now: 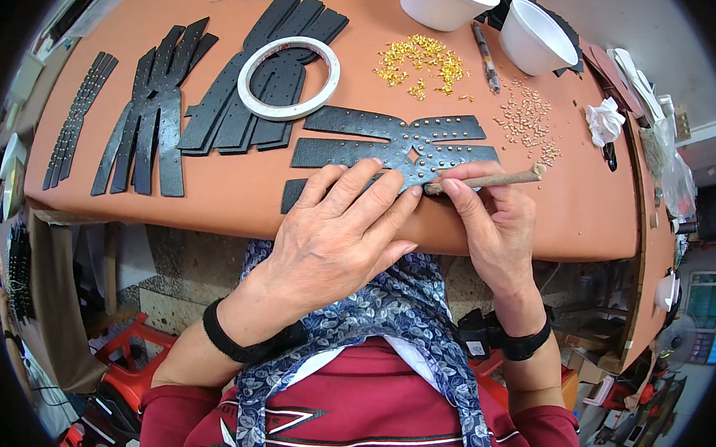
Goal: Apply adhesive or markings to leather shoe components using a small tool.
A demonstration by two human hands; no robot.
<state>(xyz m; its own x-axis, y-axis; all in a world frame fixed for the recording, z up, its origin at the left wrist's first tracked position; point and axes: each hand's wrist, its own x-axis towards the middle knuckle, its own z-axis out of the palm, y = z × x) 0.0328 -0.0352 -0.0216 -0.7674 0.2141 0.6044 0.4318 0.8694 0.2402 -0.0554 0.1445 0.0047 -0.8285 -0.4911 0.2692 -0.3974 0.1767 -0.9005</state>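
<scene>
A dark strappy leather piece (349,153) with rows of small metal studs lies flat near the table's front edge. My left hand (326,222) rests on its lower middle, fingers stretched out and holding nothing. That hand hides part of the lower straps. Between the thumb and fingers of my right hand (499,227) is a short brownish wooden stick (508,178). The stick slants down to the left, its darker end at the leather close to my left fingertips. Whether that end touches a stud, I cannot tell.
A white tape roll (248,88) lies on stacked leather pieces (209,123). Studded leather (151,75) lies farther left. Gold studs (395,55), copper-coloured studs (530,115), a pen (486,60), two white bowls (538,39) and a crumpled tissue (604,123) are at the far right.
</scene>
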